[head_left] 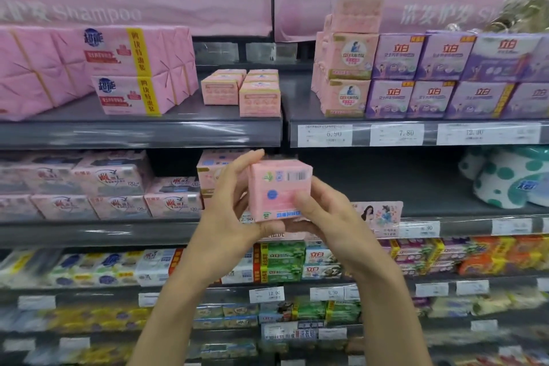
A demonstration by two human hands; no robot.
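- Holding a pink soap pack (279,190) up in mid-air, roughly level with the middle shelf (89,232), barcode face turned back toward the camera and tipped a little.
- Gripped from both sides. Left hand (234,202) wrapped along the left edge, fingers reaching past the top corner, thumb tucked under the bottom. Right hand (323,217) clamped on the lower right corner, thumb flat on the front face. Neither hand free.
- Not touching any shelf or other stock, just hanging out in front of it all.
- Right behind the left hand: matching pink packs (212,169) stacked on that middle shelf, with a dark stretch of board off to their right.
- Looks like the check-it-over step to me: turned for a read of the label, not yet set down anywhere.
- Best guess for the next move: pushing forward onto the board beside the matching stack. Probably calls for flipping the front to face out first, then a level slide so as not to bump the neighbours, then easing the left fingers out before letting go.
- Further out: small pink boxes (260,98) one shelf up, purple packs (439,77) to the right of those, white price tags (323,135) along the rail, green bars (282,264) lower down. Too blurry at the edges for reading much else.
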